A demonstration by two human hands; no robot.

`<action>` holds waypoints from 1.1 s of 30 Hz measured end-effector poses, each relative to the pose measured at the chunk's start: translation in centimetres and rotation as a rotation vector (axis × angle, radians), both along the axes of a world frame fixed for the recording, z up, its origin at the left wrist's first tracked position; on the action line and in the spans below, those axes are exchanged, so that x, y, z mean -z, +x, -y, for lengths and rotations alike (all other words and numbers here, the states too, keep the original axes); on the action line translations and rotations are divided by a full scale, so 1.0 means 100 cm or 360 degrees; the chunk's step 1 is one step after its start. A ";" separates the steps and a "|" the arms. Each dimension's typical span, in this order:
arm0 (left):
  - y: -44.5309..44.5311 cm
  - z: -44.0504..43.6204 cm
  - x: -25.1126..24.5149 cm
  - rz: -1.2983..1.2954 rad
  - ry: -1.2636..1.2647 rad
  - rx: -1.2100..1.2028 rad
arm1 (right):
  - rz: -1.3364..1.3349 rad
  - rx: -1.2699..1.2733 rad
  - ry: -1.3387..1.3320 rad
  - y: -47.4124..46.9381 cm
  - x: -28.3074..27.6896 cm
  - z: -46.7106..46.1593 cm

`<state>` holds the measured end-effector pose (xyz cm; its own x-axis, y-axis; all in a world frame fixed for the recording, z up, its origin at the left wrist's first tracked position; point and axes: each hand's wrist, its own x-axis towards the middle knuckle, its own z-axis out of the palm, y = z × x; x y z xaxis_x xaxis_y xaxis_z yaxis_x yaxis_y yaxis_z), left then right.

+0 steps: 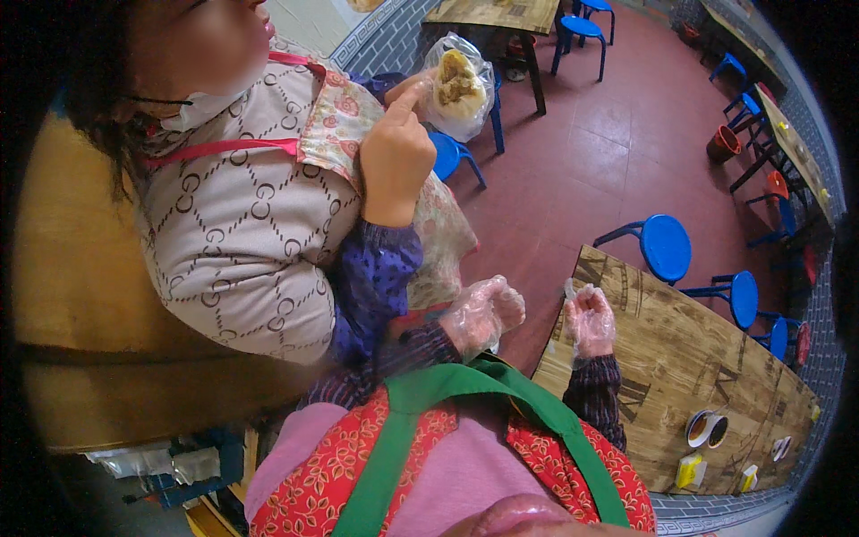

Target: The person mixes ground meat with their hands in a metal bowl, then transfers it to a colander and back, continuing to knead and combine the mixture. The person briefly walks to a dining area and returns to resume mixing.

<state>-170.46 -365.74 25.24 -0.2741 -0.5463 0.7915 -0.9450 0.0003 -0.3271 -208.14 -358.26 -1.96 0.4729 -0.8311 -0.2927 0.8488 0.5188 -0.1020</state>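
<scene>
My left hand [482, 314], in a clear plastic glove, hovers in front of my apron [335, 463] with its fingers loosely curled and nothing visible in them. In a like glove, my right hand [590, 321] is held palm up near the corner of a wooden table [671, 376], its fingers half bent and no object in the palm. To my left stands a co-worker [248, 235] in a flowered apron. One of that person's hands holds a stuffed bun [460, 84], split open with brown filling showing, in a clear plastic bag [480, 124]. Their other hand [399, 158] points at the bun.
Blue stools [664, 248] line the far side of the table. On it sit small dishes of dark sauce [706, 429] and a yellow packet [690, 472]. Another table [496, 15] stands ahead on the red tiled floor [597, 148], with a red bucket [723, 144] farther right.
</scene>
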 end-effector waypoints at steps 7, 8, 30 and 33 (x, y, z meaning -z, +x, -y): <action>0.009 0.013 0.009 0.0032 -0.0035 0.0029 | 0.0053 -0.0050 -0.0007 0.001 -0.003 0.008; 0.010 0.014 0.010 0.0024 -0.0011 0.0065 | 0.0048 -0.0034 0.0030 0.001 -0.003 0.008; 0.013 0.005 0.013 -0.0134 0.0070 0.0121 | -0.0568 0.0103 -0.0423 0.007 0.019 0.011; 0.020 0.003 0.011 -0.0103 0.0031 0.0157 | -0.0146 0.0122 0.0237 0.008 0.019 0.008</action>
<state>-168.45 -366.02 24.16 -0.2759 -0.5345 0.7989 -0.9592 0.1001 -0.2643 -207.31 -359.06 -3.83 0.3751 -0.8080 -0.4543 0.8772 0.4679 -0.1079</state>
